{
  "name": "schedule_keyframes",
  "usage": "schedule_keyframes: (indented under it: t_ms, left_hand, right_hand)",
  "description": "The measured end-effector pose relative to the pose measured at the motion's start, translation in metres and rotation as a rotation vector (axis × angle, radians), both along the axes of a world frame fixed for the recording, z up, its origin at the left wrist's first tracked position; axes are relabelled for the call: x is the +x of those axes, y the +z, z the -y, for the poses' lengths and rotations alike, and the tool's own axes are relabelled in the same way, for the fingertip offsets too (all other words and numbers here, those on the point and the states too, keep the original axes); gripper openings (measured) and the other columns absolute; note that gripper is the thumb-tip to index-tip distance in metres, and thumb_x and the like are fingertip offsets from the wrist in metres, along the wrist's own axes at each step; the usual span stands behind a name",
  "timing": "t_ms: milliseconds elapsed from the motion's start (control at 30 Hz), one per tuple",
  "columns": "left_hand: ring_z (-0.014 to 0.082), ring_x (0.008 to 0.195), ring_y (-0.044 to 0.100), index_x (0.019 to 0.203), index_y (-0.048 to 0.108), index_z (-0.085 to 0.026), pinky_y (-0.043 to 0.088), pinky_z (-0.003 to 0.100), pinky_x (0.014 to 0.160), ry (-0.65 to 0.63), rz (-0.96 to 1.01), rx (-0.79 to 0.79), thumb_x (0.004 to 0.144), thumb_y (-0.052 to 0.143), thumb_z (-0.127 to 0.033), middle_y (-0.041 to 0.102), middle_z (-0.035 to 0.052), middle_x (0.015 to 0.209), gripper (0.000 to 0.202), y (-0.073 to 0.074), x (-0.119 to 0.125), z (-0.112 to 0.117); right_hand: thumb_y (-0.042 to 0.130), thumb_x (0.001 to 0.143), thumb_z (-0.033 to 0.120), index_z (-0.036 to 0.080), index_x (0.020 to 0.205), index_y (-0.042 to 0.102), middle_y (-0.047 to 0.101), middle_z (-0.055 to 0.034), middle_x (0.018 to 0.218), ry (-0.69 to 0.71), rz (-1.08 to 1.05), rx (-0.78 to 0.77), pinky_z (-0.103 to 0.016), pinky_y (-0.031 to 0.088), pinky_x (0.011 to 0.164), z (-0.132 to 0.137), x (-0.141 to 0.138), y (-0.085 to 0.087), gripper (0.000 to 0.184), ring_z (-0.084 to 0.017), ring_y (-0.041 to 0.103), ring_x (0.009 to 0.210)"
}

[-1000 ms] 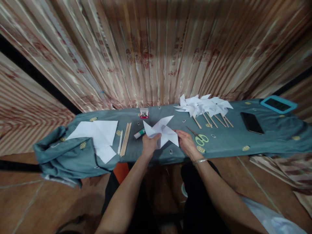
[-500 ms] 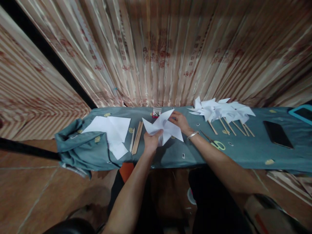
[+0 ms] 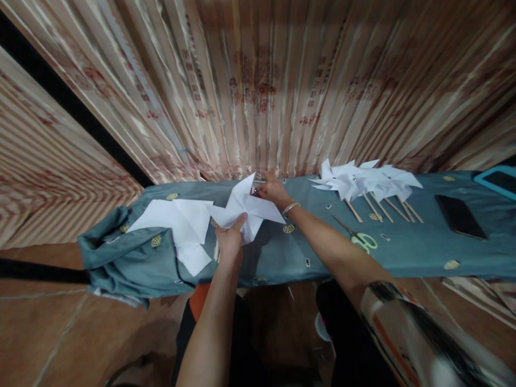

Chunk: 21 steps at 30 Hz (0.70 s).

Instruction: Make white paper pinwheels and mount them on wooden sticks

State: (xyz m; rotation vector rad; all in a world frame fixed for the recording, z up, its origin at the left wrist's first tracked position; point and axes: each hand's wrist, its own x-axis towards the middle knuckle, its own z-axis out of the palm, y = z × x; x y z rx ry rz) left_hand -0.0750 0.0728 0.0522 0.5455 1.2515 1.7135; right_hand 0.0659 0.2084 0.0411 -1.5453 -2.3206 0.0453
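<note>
My left hand (image 3: 229, 240) grips a folded white paper pinwheel head (image 3: 245, 210) by its centre, held just above the teal-covered table (image 3: 314, 244). My right hand (image 3: 274, 190) reaches to the back edge of the table, its fingers at a small box of pins (image 3: 255, 191) that the paper partly hides. Whether the fingers pinch anything I cannot see.
White paper sheets (image 3: 181, 223) lie at the left. Finished pinwheels on wooden sticks (image 3: 365, 183) rest at the back right. Green-handled scissors (image 3: 360, 239), a black phone (image 3: 459, 216) and a blue-framed tablet (image 3: 497, 180) lie further right. Striped curtains hang behind.
My right hand left the pinwheel and reached forward to the pin box at the back. My left hand kept hold of the pinwheel. The view shifted left.
</note>
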Motion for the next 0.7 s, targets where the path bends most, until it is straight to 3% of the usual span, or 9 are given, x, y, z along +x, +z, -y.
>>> schedule_keyframes:
  t_ms: [133, 367, 533, 700]
  left_hand:
    - [0.0238, 0.088, 0.072, 0.078, 0.070, -0.016, 0.055, 0.035, 0.085, -0.017, 0.026, 0.016, 0.049, 0.085, -0.025, 0.075, 0.0058, 0.084, 0.034, 0.000, 0.001, 0.000]
    - [0.0234, 0.086, 0.072, 0.084, 0.071, -0.015, 0.056, 0.035, 0.084, -0.044, 0.037, 0.013, 0.050, 0.085, -0.025, 0.076, 0.0065, 0.086, 0.038, 0.004, 0.006, 0.003]
    - [0.0242, 0.089, 0.072, 0.083, 0.071, -0.016, 0.056, 0.034, 0.083, -0.037, 0.026, 0.000, 0.050, 0.084, -0.026, 0.076, 0.0072, 0.087, 0.037, 0.006, 0.006, 0.005]
    - [0.0214, 0.085, 0.071, 0.083, 0.071, -0.015, 0.056, 0.032, 0.080, -0.009, 0.014, 0.012, 0.051, 0.084, -0.024, 0.075, 0.0069, 0.087, 0.036, 0.010, 0.004, 0.005]
  right_hand:
    - [0.053, 0.089, 0.021, 0.012, 0.096, 0.077, 0.044, -0.0188, 0.151, 0.018, 0.123, 0.020, -0.049, 0.037, 0.107, -0.001, -0.009, 0.003, 0.026, -0.034, 0.038, 0.138]
    - [0.049, 0.091, 0.023, 0.009, 0.109, 0.072, 0.053, -0.0234, 0.141, -0.003, 0.201, -0.014, -0.051, 0.038, 0.103, -0.012, -0.019, 0.007, 0.033, -0.036, 0.041, 0.134]
    - [0.048, 0.090, 0.024, 0.008, 0.111, 0.071, 0.059, -0.0249, 0.133, 0.000, 0.214, -0.039, -0.050, 0.039, 0.100, -0.019, -0.026, 0.009, 0.035, -0.037, 0.047, 0.126]
    - [0.046, 0.093, 0.025, 0.009, 0.113, 0.070, 0.061, -0.0228, 0.130, 0.030, 0.221, -0.040, -0.046, 0.039, 0.100, -0.016, -0.029, 0.010, 0.035, -0.035, 0.044, 0.129]
